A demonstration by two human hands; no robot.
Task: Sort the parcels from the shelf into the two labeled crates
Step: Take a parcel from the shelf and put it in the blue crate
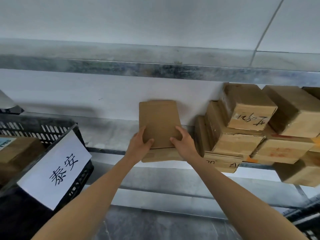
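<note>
A flat brown cardboard parcel (160,121) is tilted up over the front edge of the metal shelf (110,134). My left hand (140,143) grips its lower left corner, thumb on the top face. My right hand (183,142) grips the lower right corner the same way. Under the parcel lies another flat parcel (161,155) on the shelf edge. At the left stands a black plastic crate (43,129) with a white paper label (55,170) bearing handwritten characters; a brown box (19,153) lies inside it.
A stack of several brown cardboard boxes (256,129) fills the shelf to the right, some with handwriting and tape. An upper metal shelf (155,66) runs overhead. A lower shelf rail (173,191) and a dark floor (155,226) lie below. Part of another dark crate (306,220) shows at the bottom right.
</note>
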